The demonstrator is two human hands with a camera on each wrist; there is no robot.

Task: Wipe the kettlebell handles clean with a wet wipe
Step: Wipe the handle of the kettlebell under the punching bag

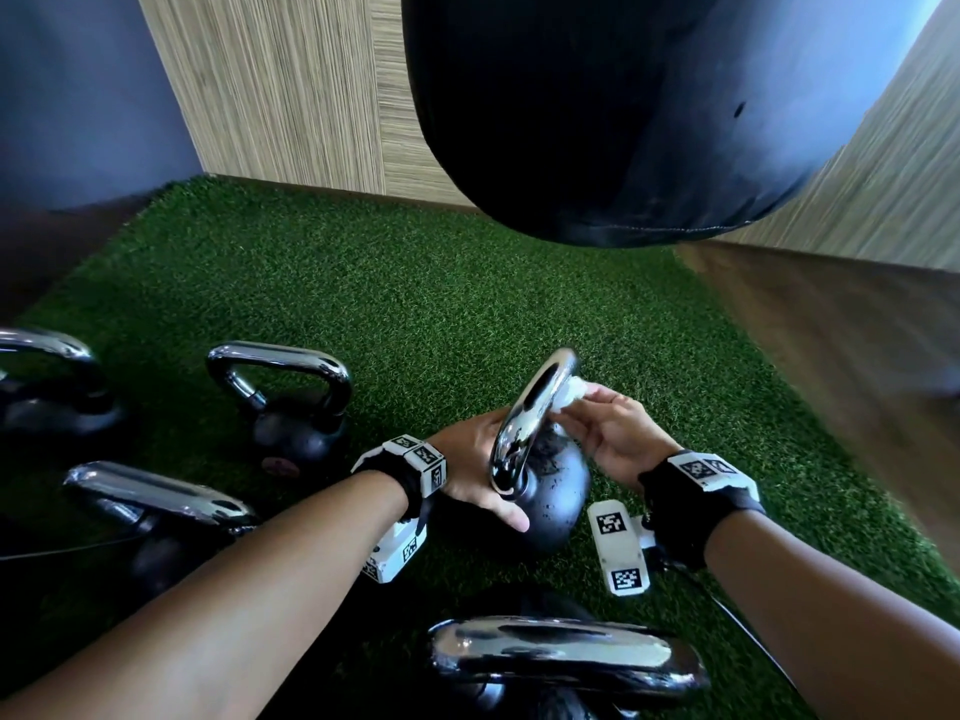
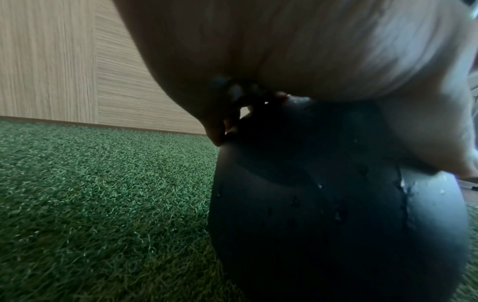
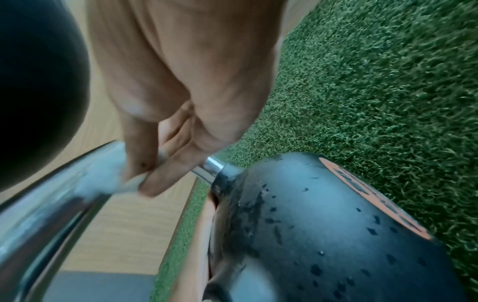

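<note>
A white wet wipe (image 1: 570,393) is pinched against the shiny kettlebell handle (image 1: 530,407) by the right hand (image 1: 618,433), while the tilted kettlebell (image 1: 558,491) is cupped by the left hand (image 1: 475,459).

The left hand (image 1: 480,462) fingers are hidden behind the kettlebell (image 1: 553,491). The wet wipe (image 3: 108,173) is blurred. The frame edge cuts the nearest kettlebell handle (image 1: 566,654).

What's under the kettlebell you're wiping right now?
The left hand cups the tilted kettlebell from its left side and underneath; green turf lies below. The hand and the ball hide whether its base touches the turf. The right hand presses the wipe on the handle.
</note>
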